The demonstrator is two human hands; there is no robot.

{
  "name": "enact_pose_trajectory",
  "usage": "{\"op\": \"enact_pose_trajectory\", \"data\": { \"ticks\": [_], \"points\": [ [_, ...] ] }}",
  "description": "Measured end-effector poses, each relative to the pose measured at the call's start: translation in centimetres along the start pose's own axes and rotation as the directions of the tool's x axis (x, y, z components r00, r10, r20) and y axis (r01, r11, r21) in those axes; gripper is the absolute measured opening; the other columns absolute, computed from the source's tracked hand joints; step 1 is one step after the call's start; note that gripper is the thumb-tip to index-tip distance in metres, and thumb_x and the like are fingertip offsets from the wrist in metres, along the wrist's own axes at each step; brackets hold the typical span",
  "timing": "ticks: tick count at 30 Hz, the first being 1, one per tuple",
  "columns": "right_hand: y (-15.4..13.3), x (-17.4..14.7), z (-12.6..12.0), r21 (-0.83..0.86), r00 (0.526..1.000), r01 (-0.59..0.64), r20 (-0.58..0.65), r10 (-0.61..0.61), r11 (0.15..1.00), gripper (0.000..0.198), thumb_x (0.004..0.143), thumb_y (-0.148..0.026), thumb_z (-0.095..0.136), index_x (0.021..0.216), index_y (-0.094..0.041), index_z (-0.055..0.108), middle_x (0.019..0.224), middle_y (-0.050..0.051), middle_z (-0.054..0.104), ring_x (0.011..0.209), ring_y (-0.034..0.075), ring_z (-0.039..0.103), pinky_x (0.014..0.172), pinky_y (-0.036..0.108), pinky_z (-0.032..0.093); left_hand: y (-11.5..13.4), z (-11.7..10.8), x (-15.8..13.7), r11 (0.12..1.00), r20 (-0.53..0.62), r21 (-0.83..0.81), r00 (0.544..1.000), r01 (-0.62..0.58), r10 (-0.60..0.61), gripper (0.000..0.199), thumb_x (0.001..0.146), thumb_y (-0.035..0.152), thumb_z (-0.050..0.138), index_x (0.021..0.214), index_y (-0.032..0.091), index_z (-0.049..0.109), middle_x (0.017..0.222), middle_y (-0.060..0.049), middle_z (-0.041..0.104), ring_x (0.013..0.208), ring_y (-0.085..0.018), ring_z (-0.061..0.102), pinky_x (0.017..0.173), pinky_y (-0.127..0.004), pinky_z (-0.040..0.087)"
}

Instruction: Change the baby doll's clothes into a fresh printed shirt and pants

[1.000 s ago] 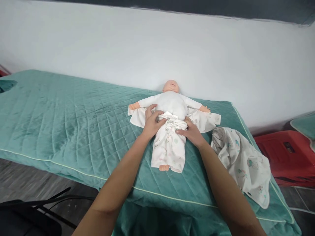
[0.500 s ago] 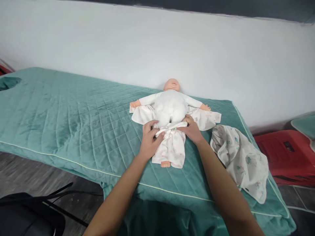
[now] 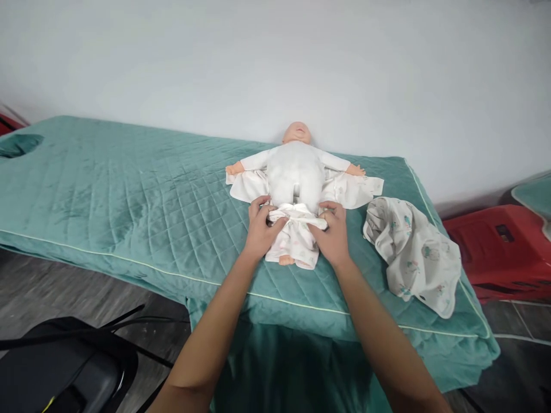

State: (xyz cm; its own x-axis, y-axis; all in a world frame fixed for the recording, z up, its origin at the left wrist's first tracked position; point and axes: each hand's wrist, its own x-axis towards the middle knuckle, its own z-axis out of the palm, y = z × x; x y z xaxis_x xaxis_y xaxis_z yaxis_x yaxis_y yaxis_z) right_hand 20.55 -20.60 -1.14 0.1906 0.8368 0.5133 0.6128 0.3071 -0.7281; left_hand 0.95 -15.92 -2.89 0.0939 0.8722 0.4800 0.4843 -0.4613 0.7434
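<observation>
A baby doll (image 3: pixel 295 171) with a white cloth body lies on its back, its arms spread out. Its legs are inside white printed baby pants (image 3: pixel 293 244), whose waistband is bunched low at the hips; one foot (image 3: pixel 286 260) shows at a leg opening. My left hand (image 3: pixel 262 226) pinches the waistband on the left side. On the right side my right hand (image 3: pixel 333 229) grips the same band between thumb and fingers. Under the doll's arms a pale printed baby top (image 3: pixel 355 189) is spread open.
The doll lies on a bed with a green quilted cover (image 3: pixel 150 212), against a white wall (image 3: pixel 172 63). A crumpled printed cloth (image 3: pixel 417 252) lies at the right. Beyond the bed's right end stands a red plastic stool (image 3: pixel 508 246); a black bag-like object (image 3: pixel 64 367) is at lower left.
The view has shifted a little, so the doll appears higher. My right hand has moved lower on the waistband, and more of the slot in the doll's lower body shows.
</observation>
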Motion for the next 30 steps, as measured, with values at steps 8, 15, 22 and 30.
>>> {"op": "enact_pose_trajectory", "data": {
  "ticks": [8, 15, 22, 30],
  "points": [
    [-0.3, -1.0, 0.2, 0.137, 0.995, -0.094, 0.031, 0.091, 0.986, 0.013, 0.084, -0.03, 0.062, 0.075, -0.023, 0.055, 0.083, 0.0, 0.062, 0.081, 0.019, 0.058, 0.078, 0.033, 0.046, -0.1, 0.2, 0.3, 0.999, 0.0, -0.051, 1.0, -0.01, 0.01, 0.023, 0.081, 0.026, 0.072, 0.1, 0.021, 0.06, 0.136, -0.011, 0.05, 0.135, -0.024, 0.048, 0.119, -0.044, 0.035],
    [0.6, -0.1, 0.9, 0.058, 0.989, -0.122, 0.094, 0.116, 0.991, 0.018, 0.081, -0.03, 0.06, 0.096, -0.022, 0.055, 0.095, 0.003, 0.06, 0.09, 0.021, 0.057, 0.084, 0.035, 0.045, 1.0, -0.8, -2.3, 1.0, 0.047, 0.022, 0.999, -0.012, 0.011, 0.017, 0.089, 0.034, 0.066, 0.082, 0.019, 0.059, 0.14, -0.01, 0.055, 0.132, -0.026, 0.048, 0.116, -0.047, 0.038],
    [1.0, 1.5, 1.0, -0.037, 0.987, -0.02, 0.16, 0.026, 0.999, 0.015, 0.08, -0.03, 0.061, 0.091, -0.023, 0.056, 0.094, 0.004, 0.064, 0.091, 0.024, 0.06, 0.083, 0.035, 0.044, 1.5, -2.3, -6.8, 0.994, 0.151, -0.062, 0.984, -0.087, 0.095, 0.058, 0.088, 0.051, 0.067, 0.136, 0.022, 0.051, 0.152, -0.016, 0.045, 0.143, -0.03, 0.041, 0.119, -0.052, 0.036],
    [-0.8, -3.0, -1.0, -0.117, 0.962, -0.1, 0.242, 0.126, 0.988, 0.017, 0.086, -0.037, 0.058, 0.095, -0.022, 0.057, 0.094, 0.005, 0.067, 0.089, 0.024, 0.062, 0.084, 0.038, 0.046, 1.3, -2.1, -7.0, 0.981, 0.245, 0.036, 0.953, -0.193, 0.178, 0.106, 0.072, 0.053, 0.082, 0.156, 0.026, 0.023, 0.154, -0.019, 0.035, 0.147, -0.035, 0.035, 0.121, -0.054, 0.034]
  ]
}}
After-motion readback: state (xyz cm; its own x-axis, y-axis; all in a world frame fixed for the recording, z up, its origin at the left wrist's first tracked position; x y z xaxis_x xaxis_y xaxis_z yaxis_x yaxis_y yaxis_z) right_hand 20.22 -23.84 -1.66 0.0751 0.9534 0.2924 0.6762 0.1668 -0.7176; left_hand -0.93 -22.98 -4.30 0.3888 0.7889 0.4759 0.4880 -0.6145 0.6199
